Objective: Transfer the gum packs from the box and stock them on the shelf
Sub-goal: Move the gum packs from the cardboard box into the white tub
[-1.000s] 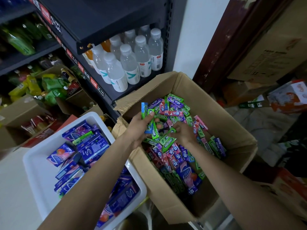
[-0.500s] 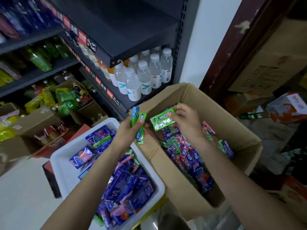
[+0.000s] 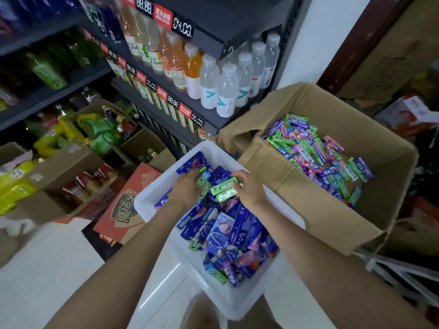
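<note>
An open cardboard box (image 3: 330,210) on the right holds several loose gum packs (image 3: 318,153) in green, pink and purple. A white plastic bin (image 3: 156,186) in front of me is filled with blue and purple packs. Over the bin's far end, my left hand (image 3: 186,189) grips green gum packs (image 3: 202,185). My right hand (image 3: 249,188) pinches two green gum packs (image 3: 224,189) just beside the left hand. Both hands are above the bin's contents.
A dark shelf unit (image 3: 213,24) with price tags stands behind, holding clear water bottles (image 3: 228,91) and orange drinks. Cardboard cartons with green and yellow bags (image 3: 99,134) sit on the floor at left. A red carton (image 3: 128,200) leans beside the bin.
Both hands lifted green gum packs out of the cardboard box and carried them left, over the white bin. My view shifted left and down.
</note>
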Demonstrator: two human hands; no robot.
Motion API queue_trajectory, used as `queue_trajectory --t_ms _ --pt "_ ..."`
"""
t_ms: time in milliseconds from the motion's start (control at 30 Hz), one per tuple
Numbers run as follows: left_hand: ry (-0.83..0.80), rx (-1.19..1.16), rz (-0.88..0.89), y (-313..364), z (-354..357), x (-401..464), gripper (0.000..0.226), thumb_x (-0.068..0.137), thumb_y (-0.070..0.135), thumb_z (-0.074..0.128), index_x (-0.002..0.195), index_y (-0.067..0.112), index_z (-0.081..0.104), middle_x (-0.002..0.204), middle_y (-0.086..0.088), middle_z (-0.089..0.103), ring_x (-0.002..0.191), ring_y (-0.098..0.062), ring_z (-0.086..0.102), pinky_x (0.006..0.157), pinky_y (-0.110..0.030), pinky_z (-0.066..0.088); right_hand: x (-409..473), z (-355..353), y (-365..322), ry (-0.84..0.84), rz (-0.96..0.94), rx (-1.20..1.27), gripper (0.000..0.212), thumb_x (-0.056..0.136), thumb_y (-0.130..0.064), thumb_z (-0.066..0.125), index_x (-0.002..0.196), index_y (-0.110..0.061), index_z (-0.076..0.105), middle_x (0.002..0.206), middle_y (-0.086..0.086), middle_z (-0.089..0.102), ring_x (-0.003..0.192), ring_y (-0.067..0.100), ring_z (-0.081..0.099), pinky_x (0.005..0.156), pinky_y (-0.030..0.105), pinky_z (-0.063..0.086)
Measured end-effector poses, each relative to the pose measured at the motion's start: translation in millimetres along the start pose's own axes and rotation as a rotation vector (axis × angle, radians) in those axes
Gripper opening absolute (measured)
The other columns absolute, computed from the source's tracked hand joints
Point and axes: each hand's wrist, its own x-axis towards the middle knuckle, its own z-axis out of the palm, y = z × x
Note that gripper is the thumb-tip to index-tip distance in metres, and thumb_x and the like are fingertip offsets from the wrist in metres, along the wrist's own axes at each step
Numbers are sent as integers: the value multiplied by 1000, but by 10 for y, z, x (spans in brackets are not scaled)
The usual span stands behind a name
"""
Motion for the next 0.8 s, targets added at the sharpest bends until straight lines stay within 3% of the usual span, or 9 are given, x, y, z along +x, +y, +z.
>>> queue_trajectory --t_ms 67,167,267,333,500,633,700,800 --pt "-24 41 31 -94 17 -23 49 95 17 53 142 13 37 140 -18 40 128 -33 39 103 -37 33 -28 24 8 -17 1 -181 34 93 -13 56 127 -5 56 123 14 59 110 26 57 93 35 44" --pt "31 66 103 -126 43 -79 44 95 19 54 138 15 44 140 -13 42 127 -30 41 102 -39 37 -98 -23 0 5 -35 -258 38 93 -16 55 130 -8 54 126 13 56 114 24 53 93 30 39" --pt "144 -32 187 15 1 -129 36 95 19 54 130 14 51 131 -10 52 114 -25 52 93 -35 44 -222 -202 -53 99 -100 -183 31 93 -12 54 124 -9 59 123 10 56 114 22 52 89 21 34" --pt "179 -144 246 204 -59 -149 30 95 16 54 125 12 55 122 -7 59 102 -17 57 84 -25 44 -290 -387 -88 141 -118 -118 27 92 -8 52 117 -9 62 116 10 59 107 20 56 81 17 34" --pt "189 -344 325 830 -154 -93 23 98 17 49 118 13 59 98 -2 64 83 -8 55 63 -8 41 -363 -964 -86 305 -95 65 25 91 -3 51 110 -7 66 101 0 62 94 12 55 81 17 38" --pt "168 -506 346 1388 -89 98 17 94 9 51 107 11 62 94 -3 67 87 -16 61 79 -22 47 -238 -1431 177 379 -65 159 23 90 3 50 106 -3 66 97 4 64 91 16 58 73 10 41" --pt "169 -519 339 1685 9 261 14 92 8 53 101 15 62 91 -2 67 87 -17 62 79 -22 45 -81 -1651 395 391 -33 155 24 90 4 49 103 -4 67 94 4 64 88 14 58 72 5 40" --pt "142 -434 320 2143 230 563 15 91 11 55 105 14 61 94 -1 65 90 -17 60 81 -23 43 237 -1979 743 376 -37 139 21 92 -1 50 99 -11 67 93 1 60 89 13 55 71 16 40"
